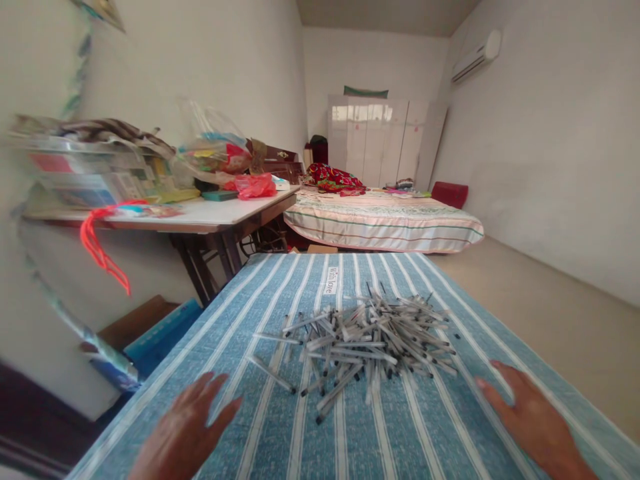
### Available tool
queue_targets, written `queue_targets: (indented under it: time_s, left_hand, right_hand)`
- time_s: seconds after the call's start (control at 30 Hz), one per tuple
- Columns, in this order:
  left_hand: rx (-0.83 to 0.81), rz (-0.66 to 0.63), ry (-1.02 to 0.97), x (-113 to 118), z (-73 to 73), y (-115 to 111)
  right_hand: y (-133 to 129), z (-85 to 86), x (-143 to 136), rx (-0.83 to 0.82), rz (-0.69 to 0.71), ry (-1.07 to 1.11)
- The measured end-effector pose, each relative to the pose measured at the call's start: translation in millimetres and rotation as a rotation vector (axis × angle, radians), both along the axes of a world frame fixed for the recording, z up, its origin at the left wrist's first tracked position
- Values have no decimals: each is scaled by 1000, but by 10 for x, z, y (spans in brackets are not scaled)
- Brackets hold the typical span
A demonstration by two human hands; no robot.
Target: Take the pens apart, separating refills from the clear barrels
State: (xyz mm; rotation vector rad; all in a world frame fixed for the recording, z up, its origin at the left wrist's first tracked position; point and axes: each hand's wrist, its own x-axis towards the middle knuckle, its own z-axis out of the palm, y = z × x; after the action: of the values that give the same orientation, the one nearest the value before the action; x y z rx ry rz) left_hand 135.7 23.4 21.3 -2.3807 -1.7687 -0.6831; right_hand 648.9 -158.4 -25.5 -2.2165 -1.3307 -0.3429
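A loose heap of pens (370,337) with clear barrels and dark ends lies in the middle of a table under a blue and white striped cloth (320,440). Left of the heap, my left hand (185,427) is open, its fingers apart and holding nothing. My right hand (530,417) is open too, at the right side of the table, thumb and fingers spread. Neither hand touches the pens. One pen (273,373) lies apart at the heap's left edge, on the side of my left hand.
A white-topped side table (225,212) at the left carries plastic bags and a box, with a red cord (100,247) hanging over its edge. A blue box (163,333) stands below. Behind are a bed (390,223) and a white wardrobe (375,140).
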Motion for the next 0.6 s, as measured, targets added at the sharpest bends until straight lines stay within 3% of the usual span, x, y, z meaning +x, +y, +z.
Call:
queue_targets:
  time_s: [0.1,0.2,0.27,0.4,0.6]
  left_hand:
    - [-133,-141,118,554,-86,151]
    - [-242,-197,141,1012,-148,191]
    - [-274,-184,138,1199,-195,178]
    - [-236,-225,88,1368,-341,134]
    - [-42,-310,-4,1460,-594,96]
  right_hand:
    - [496,77,-498,-40,233,-52]
    - [822,100,-851,-60,285,-79]
    - [934,69,-996,-82,268,-75]
    - [1025,-11,-1201,-72,297,-83]
    - [1127,-60,-1492,5,342,-86]
